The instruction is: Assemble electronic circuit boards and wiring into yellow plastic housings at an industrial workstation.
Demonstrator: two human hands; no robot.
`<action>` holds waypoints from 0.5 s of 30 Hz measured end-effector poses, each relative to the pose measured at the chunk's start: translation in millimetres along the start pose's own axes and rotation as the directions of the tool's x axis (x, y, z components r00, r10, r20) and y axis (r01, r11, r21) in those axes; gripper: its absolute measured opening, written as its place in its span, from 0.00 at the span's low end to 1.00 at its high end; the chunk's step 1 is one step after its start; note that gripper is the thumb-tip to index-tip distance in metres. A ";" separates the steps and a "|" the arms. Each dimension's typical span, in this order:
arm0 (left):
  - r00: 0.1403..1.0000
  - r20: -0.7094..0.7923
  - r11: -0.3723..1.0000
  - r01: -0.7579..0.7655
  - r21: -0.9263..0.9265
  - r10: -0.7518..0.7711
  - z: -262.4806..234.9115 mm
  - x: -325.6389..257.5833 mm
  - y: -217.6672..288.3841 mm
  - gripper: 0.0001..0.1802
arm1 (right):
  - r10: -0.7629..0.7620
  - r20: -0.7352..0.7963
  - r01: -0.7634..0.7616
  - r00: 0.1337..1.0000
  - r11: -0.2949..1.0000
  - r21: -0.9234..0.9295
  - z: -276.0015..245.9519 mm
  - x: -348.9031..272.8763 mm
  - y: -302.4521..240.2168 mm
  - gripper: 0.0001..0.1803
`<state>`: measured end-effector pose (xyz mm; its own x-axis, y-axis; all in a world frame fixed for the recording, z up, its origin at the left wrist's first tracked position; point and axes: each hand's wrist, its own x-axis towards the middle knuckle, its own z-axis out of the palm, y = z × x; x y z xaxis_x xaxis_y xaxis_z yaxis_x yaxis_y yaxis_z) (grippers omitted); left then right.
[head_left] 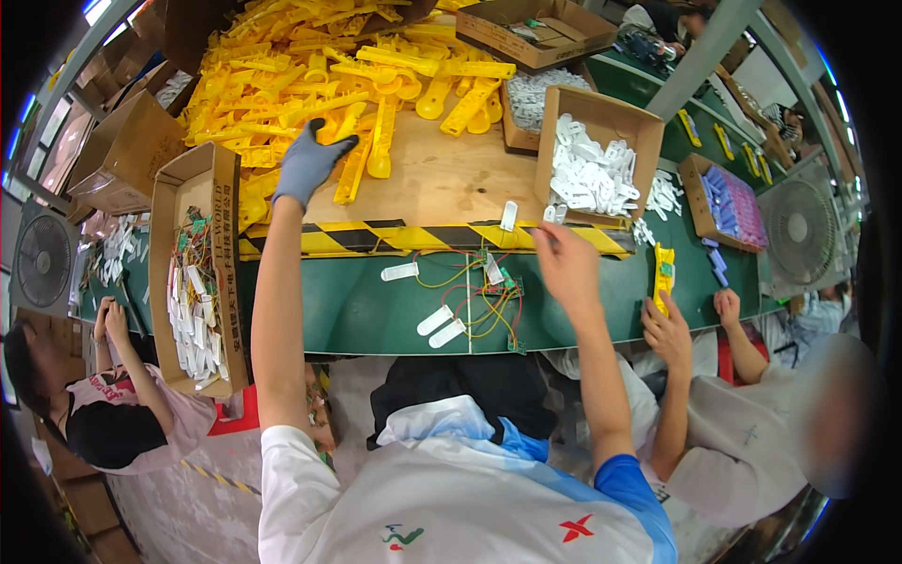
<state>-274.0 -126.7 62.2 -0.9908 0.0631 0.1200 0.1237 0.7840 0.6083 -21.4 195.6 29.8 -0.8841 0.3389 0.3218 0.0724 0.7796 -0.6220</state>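
Wooden worktop [451,174] | yellow plastic pieces [381,141]: long, slim, some round-ended | gloved left grip [310,167]: spread wide | right grip [569,268]: hold unclear

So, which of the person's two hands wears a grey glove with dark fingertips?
The left hand, the one at the heap of long yellow plastic parts; the right hand, near the black-and-yellow striped edge, shows bare skin.

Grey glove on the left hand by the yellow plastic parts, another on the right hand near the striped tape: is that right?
One error: in the head view, the right hand near the striped tape is bare. The left hand by the yellow plastic parts does wear a grey glove.
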 end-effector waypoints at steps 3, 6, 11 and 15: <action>0.992 0.055 0.859 0.123 -0.496 -0.110 -8.3 -23.1 -28.2 0.34 | -0.129 -0.003 0.125 0.992 0.970 -0.210 42.3 32.6 0.1 0.16; 0.994 0.048 0.462 0.087 -0.882 -0.096 -11.0 -88.9 -24.5 0.25 | -0.022 0.160 0.090 0.987 0.898 -0.432 59.0 45.0 -4.2 0.17; 0.989 0.131 -0.062 0.127 -0.990 -0.069 43.9 -206.4 -16.3 0.28 | 0.023 0.272 0.070 0.962 0.942 -0.328 56.5 44.8 -21.0 0.14; 0.976 0.216 0.035 0.218 -0.975 -0.037 84.5 -250.2 -13.6 0.31 | -0.070 0.181 0.053 0.981 0.994 0.099 49.9 39.1 -23.0 0.12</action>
<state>-32.5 -100.9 -42.4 -0.9832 0.1661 -0.0752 -0.1569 -0.5610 0.8128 -80.7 164.6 21.1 -0.9560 0.1822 0.2301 -0.0206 0.7404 -0.6718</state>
